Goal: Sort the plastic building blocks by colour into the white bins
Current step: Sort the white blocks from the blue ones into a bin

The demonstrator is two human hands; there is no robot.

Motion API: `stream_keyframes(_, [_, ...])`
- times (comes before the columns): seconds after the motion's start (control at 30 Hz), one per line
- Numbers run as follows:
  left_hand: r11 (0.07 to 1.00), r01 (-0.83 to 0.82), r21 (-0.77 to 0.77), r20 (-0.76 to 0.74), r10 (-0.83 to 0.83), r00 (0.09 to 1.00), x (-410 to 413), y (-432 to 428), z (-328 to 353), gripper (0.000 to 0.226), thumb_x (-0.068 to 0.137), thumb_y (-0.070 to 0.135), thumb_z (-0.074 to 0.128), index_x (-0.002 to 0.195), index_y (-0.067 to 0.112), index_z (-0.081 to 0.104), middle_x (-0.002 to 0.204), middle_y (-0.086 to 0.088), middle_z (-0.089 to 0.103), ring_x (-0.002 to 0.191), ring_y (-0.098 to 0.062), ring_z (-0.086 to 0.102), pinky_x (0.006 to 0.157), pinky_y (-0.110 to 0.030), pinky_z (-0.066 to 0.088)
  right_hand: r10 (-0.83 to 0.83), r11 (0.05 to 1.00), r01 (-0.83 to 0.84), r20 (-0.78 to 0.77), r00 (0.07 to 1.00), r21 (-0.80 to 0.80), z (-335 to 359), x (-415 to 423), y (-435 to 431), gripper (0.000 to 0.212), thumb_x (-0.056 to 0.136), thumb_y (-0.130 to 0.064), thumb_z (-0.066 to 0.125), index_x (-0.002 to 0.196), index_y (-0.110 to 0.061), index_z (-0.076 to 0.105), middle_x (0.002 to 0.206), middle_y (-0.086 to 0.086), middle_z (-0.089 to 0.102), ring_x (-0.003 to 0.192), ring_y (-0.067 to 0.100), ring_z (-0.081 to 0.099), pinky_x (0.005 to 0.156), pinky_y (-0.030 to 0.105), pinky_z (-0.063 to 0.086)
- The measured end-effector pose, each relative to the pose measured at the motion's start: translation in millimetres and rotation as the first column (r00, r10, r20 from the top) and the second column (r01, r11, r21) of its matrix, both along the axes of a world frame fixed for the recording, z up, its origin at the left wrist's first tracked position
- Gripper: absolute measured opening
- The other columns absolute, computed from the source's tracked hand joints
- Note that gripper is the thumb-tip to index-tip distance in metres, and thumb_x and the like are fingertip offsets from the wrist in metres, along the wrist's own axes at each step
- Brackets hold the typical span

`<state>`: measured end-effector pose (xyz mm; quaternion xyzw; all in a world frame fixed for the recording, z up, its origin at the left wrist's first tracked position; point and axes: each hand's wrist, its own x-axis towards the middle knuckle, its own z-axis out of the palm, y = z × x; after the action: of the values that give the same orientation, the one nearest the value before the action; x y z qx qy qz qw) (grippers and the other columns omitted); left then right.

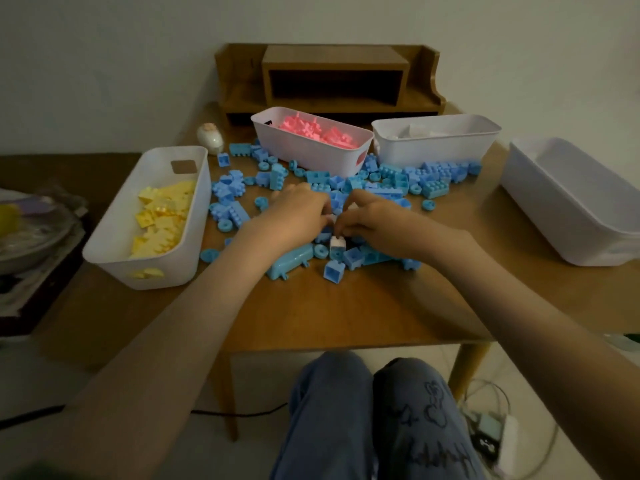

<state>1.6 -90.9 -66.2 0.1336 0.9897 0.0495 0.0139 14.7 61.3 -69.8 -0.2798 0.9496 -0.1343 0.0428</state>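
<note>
The wooden table (346, 306) carries four smooth white plastic bins with rounded corners: the far-right bin (571, 216) shows no blocks, the left bin (156, 271) holds pale yellow blocks, the middle bin (311, 150) pink ones, and the back-right bin (433, 147) what look like white pieces. Between them sprawls a loose heap of blue blocks (391, 181), glossy, studded bricks mixed with small round wheel-like parts. Both hands work at the near edge of that heap. The left hand (298, 209) curls down over the blue pieces; whether it holds anything I cannot tell. The right hand (374, 220) has its fingertips drawn together and seems to pinch the top of a small white block (337, 245), which stands among the blue ones, though the dim light blurs the contact. To lift this stray cleanly, I would grip it by its flat sides, not the slippery studs, steady its blue neighbours, and carry it to the back-right bin
</note>
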Motion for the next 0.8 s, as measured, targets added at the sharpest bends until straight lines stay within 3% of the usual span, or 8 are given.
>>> stream_keyframes(0.1, [0.999,-0.012,0.048,-0.017,0.013,1.000,0,0,-2,0.026,0.096,0.037,0.050,0.116,0.022,0.058,0.119,-0.009,0.048,0.116,-0.029,0.043,0.094,-0.039,0.033,-0.028,1.000,0.028,0.005,1.000,-0.010,-2,4,2,0.024,0.097,-0.019,0.047,0.114,-0.018,0.064,0.121,0.009,0.041,0.104,0.025,0.047,0.094,0.034,0.038])
stream_keyframes(0.27, [0.991,-0.015,0.135,-0.010,0.017,1.000,4,-1,-4,0.019,0.098,0.028,0.049,0.110,0.020,0.061,0.117,-0.009,0.050,0.110,-0.027,0.047,0.091,-0.038,0.038,-0.076,0.996,0.077,0.026,0.997,-0.041,1,8,4,0.024,0.095,-0.022,0.051,0.115,-0.020,0.064,0.121,0.007,0.041,0.106,0.022,0.047,0.088,0.025,0.035])
stream_keyframes(0.43, [0.994,-0.032,0.105,-0.026,0.035,0.999,5,0,-1,0.031,0.102,0.026,0.036,0.113,0.013,0.062,0.117,-0.012,0.051,0.108,-0.029,0.049,0.088,-0.038,0.037,-0.065,0.994,0.068,0.041,0.997,-0.090,1,13,-2,0.026,0.090,-0.027,0.059,0.114,-0.019,0.064,0.117,0.006,0.043,0.099,0.017,0.045,0.081,0.019,0.029])
stream_keyframes(0.67, [0.999,-0.004,0.050,0.043,0.002,0.999,0,8,6,0.026,0.097,0.028,0.047,0.112,0.021,0.067,0.117,-0.003,0.061,0.111,-0.025,0.052,0.090,-0.037,0.040,-0.043,0.997,0.044,0.020,0.999,-0.061,3,11,-1,0.023,0.092,-0.025,0.057,0.113,-0.018,0.064,0.121,0.006,0.043,0.104,0.021,0.048,0.083,0.021,0.030])
stream_keyframes(0.8, [0.999,0.022,0.034,0.139,-0.027,0.990,-10,10,10,0.027,0.091,0.037,0.056,0.106,0.019,0.070,0.107,-0.003,0.066,0.098,-0.022,0.057,0.079,-0.034,0.041,-0.086,0.991,0.082,-0.036,0.996,-0.105,13,6,16,0.024,0.093,-0.025,0.054,0.115,-0.020,0.063,0.123,0.004,0.045,0.106,0.018,0.049,0.086,0.021,0.036])
